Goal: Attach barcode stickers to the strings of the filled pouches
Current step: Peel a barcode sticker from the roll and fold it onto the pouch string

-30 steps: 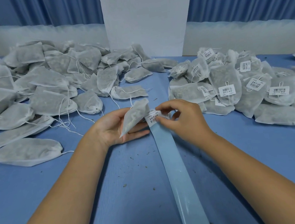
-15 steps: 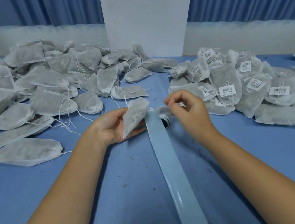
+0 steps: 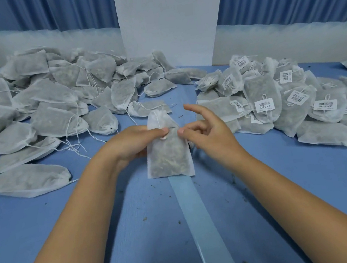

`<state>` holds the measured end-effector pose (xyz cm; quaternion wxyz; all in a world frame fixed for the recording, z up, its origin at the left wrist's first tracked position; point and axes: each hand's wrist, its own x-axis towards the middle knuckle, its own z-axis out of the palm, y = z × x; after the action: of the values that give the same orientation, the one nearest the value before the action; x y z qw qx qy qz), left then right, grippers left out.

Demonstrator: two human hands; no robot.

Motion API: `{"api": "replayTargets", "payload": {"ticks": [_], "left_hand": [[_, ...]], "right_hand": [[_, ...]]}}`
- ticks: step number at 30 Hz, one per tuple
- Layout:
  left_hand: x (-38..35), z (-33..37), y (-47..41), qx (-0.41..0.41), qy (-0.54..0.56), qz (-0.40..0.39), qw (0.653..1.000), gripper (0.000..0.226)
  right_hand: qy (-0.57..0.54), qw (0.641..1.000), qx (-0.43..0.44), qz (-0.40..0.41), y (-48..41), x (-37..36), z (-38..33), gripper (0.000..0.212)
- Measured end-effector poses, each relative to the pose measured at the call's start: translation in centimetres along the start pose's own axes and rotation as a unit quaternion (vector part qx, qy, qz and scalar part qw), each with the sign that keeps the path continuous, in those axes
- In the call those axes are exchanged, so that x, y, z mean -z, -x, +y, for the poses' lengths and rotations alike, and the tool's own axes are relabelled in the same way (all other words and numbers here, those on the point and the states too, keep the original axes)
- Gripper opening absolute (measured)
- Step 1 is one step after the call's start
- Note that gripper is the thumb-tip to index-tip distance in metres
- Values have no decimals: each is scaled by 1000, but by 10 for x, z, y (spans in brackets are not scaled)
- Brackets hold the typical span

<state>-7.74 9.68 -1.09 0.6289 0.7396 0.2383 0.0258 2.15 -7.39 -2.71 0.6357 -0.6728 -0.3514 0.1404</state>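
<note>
I hold one filled white mesh pouch upright over the blue table, its drawstring top pointing away from me. My left hand grips its left side, the thumb pressing on the front over a small white bit that I cannot make out. My right hand pinches the pouch's upper right edge with thumb and curled fingers, the index finger raised straight. No barcode sticker shows plainly in either hand. A pale blue sticker backing strip runs from under the pouch toward me.
A pile of unlabelled pouches with loose strings covers the left of the table. A pile of pouches with barcode stickers lies on the right. A white board stands at the back. Small crumbs dot the blue tabletop.
The pouch has turned from tilted in my left palm to upright between both hands. My right hand came off the strip's far end to the pouch's right edge.
</note>
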Motion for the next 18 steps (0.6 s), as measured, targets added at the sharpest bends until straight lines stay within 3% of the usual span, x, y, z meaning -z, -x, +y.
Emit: {"api": "replayTargets", "payload": {"ticks": [4,7,10,14,18], "left_hand": [[-1,0,2,-4,-43,2,999,24],[-2,-2,-1,-48,-116,85,988,29],[-4,-3,-2,-97,-121,160,975,30],[-9,1,3,-140,-70,97,983,27],[-15,2,5,-131,-70,62,987,25]], "right_hand": [[-19,1000,-20,7,2,-3,3,59],[-74,996,-31,40,-1,0,3,58],[-115,992,-25,52,-2,2,2,58],[-150,987,-30,59,-2,1,0,57],[-191,979,-41,61,-1,0,-4,59]]}}
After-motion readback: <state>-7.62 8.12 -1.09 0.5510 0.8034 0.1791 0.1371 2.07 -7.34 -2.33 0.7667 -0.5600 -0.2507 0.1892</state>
